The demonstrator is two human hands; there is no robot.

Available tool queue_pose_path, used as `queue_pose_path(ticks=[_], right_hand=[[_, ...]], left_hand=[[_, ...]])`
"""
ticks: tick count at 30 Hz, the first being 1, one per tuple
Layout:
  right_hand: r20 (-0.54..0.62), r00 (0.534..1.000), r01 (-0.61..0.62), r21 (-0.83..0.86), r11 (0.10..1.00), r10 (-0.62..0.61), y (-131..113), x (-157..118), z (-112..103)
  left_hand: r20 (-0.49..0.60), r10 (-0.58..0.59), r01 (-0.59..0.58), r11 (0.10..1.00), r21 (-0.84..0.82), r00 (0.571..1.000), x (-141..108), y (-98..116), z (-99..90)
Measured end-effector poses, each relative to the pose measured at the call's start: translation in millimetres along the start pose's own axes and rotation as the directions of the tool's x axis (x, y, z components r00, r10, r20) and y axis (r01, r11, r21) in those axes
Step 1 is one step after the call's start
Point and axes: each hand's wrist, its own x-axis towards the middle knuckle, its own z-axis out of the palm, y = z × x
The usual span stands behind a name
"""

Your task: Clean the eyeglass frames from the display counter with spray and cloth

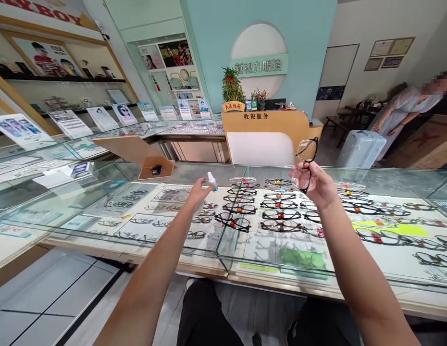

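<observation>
Black-rimmed glasses (307, 156) are held up by my right hand (321, 185), its fingers pinching them, with one lens above the other. On the glass counter (194, 175), a small white spray bottle (211, 180) with a teal base stands beside my left hand (199, 192). The thumb and fingers of that hand are spread near the bottle; whether they touch it is hard to tell. Beneath the glass between my hands lie rows of glasses (279, 203) with small coloured tags.
A wooden stand (137, 151) sits on the counter at the left. Beyond is a reception desk (299, 120) with plants. A person (403, 108) bends beside a pale suitcase (362, 150) at the right. Display cards (70, 124) line the left cases.
</observation>
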Motion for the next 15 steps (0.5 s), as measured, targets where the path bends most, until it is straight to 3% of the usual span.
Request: queue_pose_path(ticks=[4,9,12,15], right_hand=[[0.031,0.999,-0.015,-0.013,1.000,0.016,4.6,3.3,-2.5],[0.029,0.999,-0.043,0.034,0.998,0.042,4.2,4.3,-0.6],[0.020,0.999,-0.046,0.032,0.998,0.045,2.4,4.8,1.5],[0.020,0.998,-0.059,0.082,0.995,0.057,1.1,5.5,3.0]], left_hand=[[0.012,0.012,-0.011,0.997,-0.076,1.000,13.9,8.5,17.3],[0.037,-0.021,0.027,0.985,-0.172,0.999,12.1,23.2,23.3],[0.008,0.011,-0.008,0.955,-0.298,1.000,7.2,46.8,26.1],[0.016,0.086,-0.069,0.887,-0.457,0.996,-2.4,88.0,36.4]])
